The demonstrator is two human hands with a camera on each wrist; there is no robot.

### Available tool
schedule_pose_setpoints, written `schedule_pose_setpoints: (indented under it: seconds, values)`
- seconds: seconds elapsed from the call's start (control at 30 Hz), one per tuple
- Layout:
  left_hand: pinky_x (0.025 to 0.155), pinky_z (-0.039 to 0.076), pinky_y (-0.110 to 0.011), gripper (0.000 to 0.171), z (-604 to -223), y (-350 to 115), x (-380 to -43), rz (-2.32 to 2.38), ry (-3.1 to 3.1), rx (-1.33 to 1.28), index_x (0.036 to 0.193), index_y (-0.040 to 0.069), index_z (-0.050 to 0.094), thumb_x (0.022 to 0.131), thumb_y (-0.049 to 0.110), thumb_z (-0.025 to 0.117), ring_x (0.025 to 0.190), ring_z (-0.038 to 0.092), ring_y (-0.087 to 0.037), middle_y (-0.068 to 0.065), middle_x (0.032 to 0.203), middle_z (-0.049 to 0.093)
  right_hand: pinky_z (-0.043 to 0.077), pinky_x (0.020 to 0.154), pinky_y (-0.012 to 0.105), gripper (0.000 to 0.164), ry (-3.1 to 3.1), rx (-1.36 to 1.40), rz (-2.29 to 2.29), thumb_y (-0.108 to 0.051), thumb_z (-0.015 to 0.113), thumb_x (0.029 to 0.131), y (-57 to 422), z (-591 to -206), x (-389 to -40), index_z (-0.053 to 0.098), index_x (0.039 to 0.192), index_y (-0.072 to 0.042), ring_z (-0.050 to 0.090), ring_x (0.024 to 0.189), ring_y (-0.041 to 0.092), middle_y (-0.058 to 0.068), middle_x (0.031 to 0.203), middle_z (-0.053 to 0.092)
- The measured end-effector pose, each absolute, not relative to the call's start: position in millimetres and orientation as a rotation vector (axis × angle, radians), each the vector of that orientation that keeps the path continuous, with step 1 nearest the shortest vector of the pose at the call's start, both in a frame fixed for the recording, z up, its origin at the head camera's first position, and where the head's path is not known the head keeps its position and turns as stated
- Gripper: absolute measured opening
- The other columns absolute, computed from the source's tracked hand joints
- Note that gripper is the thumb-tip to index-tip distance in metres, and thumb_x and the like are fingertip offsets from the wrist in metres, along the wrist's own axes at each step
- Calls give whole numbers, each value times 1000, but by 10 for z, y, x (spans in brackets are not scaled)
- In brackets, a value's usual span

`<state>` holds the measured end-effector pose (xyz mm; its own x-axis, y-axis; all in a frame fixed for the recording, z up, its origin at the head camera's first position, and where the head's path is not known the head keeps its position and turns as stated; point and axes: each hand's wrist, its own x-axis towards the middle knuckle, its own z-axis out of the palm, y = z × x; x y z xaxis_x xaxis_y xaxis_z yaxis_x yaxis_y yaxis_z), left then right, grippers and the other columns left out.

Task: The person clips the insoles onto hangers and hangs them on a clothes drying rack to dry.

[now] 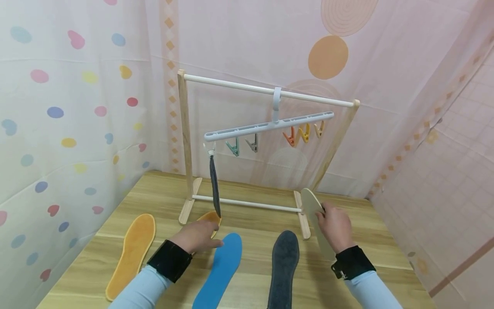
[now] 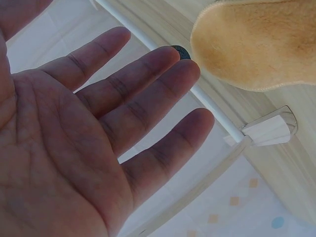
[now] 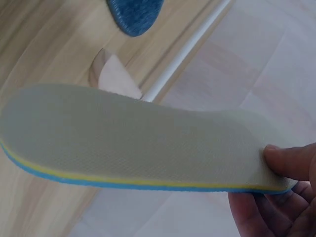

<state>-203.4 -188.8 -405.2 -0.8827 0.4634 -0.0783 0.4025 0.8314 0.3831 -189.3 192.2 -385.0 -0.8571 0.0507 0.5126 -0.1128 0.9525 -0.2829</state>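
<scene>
My right hand [image 1: 335,225] pinches a beige insole [image 3: 138,133] near one end, thumb on its face and fingers beneath. Yellow and blue layers show along its edge in the right wrist view. My left hand [image 1: 198,236] is spread above the table with nothing in it; its fingers are extended in the left wrist view. Partly behind that hand lies an orange insole [image 1: 212,218], and a blue insole [image 1: 221,268] lies just right of it. A dark insole [image 1: 214,184] hangs from a white clip [image 1: 210,152] at the hanger's left end, above the left hand.
A wooden rack [image 1: 185,137] with white bars carries a pale blue hanger [image 1: 266,127]. Teal [image 1: 233,148], grey [image 1: 252,143], orange [image 1: 290,137], yellow [image 1: 304,134] and beige [image 1: 319,129] clips hang from it. Another orange insole [image 1: 133,253] and a dark grey insole [image 1: 285,266] lie on the table.
</scene>
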Motion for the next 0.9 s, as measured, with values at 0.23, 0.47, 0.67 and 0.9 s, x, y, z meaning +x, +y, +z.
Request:
schedule_pose_setpoints:
  seconds: [0.23, 0.47, 0.67, 0.9]
  values:
    - [83, 52, -49, 45, -4044, -1888, -2038, 529, 2841, 674, 115, 0, 66, 86, 33, 76, 93, 64, -28, -15, 110, 68, 54, 59, 48, 17, -2555, 1, 486, -5, 70, 89, 1782, -3810, -1852, 66, 101, 7, 70, 71, 35, 24, 88, 70]
    - [85, 51, -50, 46, -4039, -1888, -2032, 526, 2844, 682, 116, 0, 66, 87, 34, 75, 98, 64, -30, -16, 111, 67, 54, 54, 45, 16, -2525, -17, 561, -4, 71, 89, 1638, -3818, -1816, 67, 100, 6, 70, 69, 35, 23, 85, 70]
    - [86, 51, -51, 46, -4030, -1883, -2038, 533, 2841, 680, 117, 0, 66, 87, 34, 75, 100, 64, -32, -16, 112, 67, 53, 53, 44, 17, -2462, -16, 579, -7, 74, 88, 1564, -3853, -1772, 68, 98, 5, 69, 66, 33, 20, 81, 70]
    - [87, 50, -51, 45, -4027, -1884, -2040, 534, 2843, 688, 116, 0, 66, 87, 33, 75, 101, 64, -33, -17, 113, 67, 55, 55, 45, 20, -2436, -58, 631, -8, 74, 88, 1447, -3870, -1721, 68, 101, 6, 70, 69, 33, 21, 84, 71]
